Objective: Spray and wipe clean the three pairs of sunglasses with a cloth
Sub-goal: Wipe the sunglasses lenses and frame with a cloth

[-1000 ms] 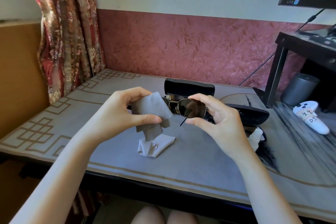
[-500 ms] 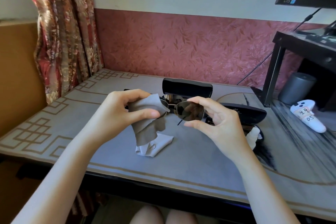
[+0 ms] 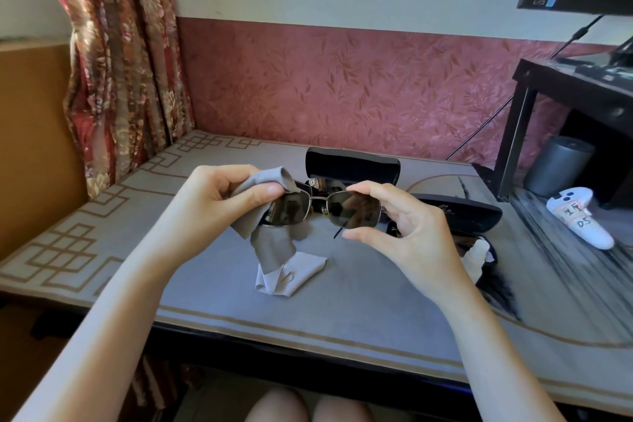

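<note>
A pair of metal-framed sunglasses (image 3: 352,210) with dark lenses is held in the air over the table. My right hand (image 3: 404,233) pinches the right lens rim between thumb and fingers. My left hand (image 3: 219,205) pinches a grey cloth (image 3: 270,240) against the outer upper corner of the left lens, and the cloth hangs down below it. A second, lighter cloth (image 3: 291,274) lies crumpled on the table under the glasses. Another pair of sunglasses (image 3: 320,183) lies partly hidden behind the held pair.
An open black glasses case (image 3: 352,164) stands behind the hands, a shut dark case (image 3: 459,212) at the right. A white crumpled item (image 3: 476,257) lies beside my right wrist. A white controller (image 3: 579,219), a grey cylinder (image 3: 558,164) and a black stand (image 3: 524,127) occupy the right side.
My left hand has slid the cloth off most of the left lens toward its outer upper corner, so that lens now shows. My right hand keeps the same pinch.
</note>
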